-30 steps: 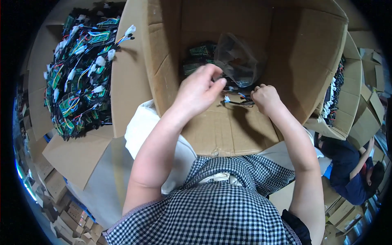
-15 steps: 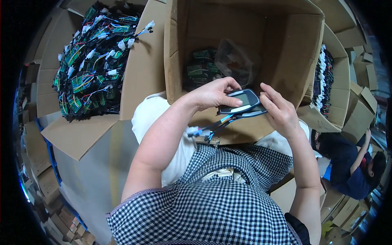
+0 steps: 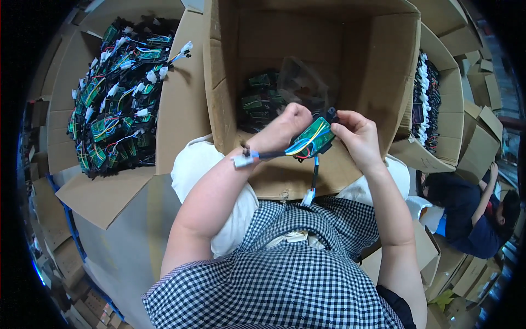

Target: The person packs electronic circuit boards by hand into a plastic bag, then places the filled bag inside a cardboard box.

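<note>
Over the near edge of the open carton, my left hand (image 3: pixel 287 127) is curled with its wrist turned, its fingers partly hidden behind a display module (image 3: pixel 315 136). The module's green circuit board faces up, with yellow, blue and red wires on it. One cable runs left to a white connector (image 3: pixel 244 160) above my left forearm; another hangs down to a second white connector (image 3: pixel 308 197). My right hand (image 3: pixel 359 134) pinches the module's black upper right end between thumb and fingers. Whether a second module lies beneath is hidden.
Inside the tall carton (image 3: pixel 226 104) lie more circuit-board modules (image 3: pixel 262 101) and a clear plastic bag (image 3: pixel 304 82). A box at left holds a heap of wired modules (image 3: pixel 118 104); another at right holds rows of them (image 3: pixel 424 101). A person (image 3: pixel 466 214) sits at far right.
The modules have been flipped from screen side up to circuit board side up. My left wrist has rolled over, and the two cables have spread apart.
</note>
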{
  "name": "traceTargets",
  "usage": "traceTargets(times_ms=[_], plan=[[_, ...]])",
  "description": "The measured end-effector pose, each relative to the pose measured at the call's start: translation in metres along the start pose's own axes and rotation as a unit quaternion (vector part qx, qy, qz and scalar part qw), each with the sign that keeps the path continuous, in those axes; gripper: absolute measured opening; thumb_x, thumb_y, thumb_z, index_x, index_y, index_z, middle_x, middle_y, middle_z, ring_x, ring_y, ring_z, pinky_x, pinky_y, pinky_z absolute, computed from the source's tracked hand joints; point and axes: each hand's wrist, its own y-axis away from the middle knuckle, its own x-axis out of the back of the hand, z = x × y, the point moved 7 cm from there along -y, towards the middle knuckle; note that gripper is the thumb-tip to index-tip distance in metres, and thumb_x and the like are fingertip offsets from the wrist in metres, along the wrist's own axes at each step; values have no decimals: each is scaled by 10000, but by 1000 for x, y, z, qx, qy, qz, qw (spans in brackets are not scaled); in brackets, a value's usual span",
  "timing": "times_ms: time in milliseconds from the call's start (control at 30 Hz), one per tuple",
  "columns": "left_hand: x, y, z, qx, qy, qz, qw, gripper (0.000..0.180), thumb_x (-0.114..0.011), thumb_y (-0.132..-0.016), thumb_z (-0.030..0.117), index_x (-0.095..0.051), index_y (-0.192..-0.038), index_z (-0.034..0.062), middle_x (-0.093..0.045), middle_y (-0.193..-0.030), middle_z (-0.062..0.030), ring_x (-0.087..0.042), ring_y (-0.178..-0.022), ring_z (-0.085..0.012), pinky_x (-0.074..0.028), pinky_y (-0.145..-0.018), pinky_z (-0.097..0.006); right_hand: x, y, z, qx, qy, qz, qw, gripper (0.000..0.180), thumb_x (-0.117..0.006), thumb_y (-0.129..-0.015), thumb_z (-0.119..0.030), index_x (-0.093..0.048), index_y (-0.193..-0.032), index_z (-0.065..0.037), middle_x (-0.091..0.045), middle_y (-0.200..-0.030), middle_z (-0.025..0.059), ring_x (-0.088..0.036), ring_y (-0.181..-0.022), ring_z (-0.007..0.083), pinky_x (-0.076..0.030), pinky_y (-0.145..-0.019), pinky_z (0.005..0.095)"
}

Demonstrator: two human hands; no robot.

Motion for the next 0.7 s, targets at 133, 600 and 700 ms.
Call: traceTargets(times_ms=[133,600,700], plan=[[-4,11,3,18,-59,-34,998,461,-672,-799,70,-386,-1160,59,-491,-1066,-77,-512,-976,-134,-453,-833,-284,-10,-1,11,-42,61,-28,997,381,-698,-767,-78,-586,-1109,47,-639,-940,83,-605,-847,141,-495,-773,269],[3,6,-18,130,56,-26,990,447,-634,-857,135,-324,-1159,23,-541,-970,-108,-599,-794,-134,-508,-669,-261,-22,-38,32,-92,-132,-119,980,493,-754,-739,-61,-546,-1179,13,-613,-1050,46,-580,-904,99,-480,-821,248],[19,3,-15,154,41,38,986,405,-578,-894,127,-295,-1174,58,-537,-948,-80,-565,-671,-95,-490,-570,-240,-30,-91,97,-162,-240,-194,937,478,-648,-863,-227,-489,-1239,21,-595,-1090,88,-573,-885,111,-478,-799,248]])
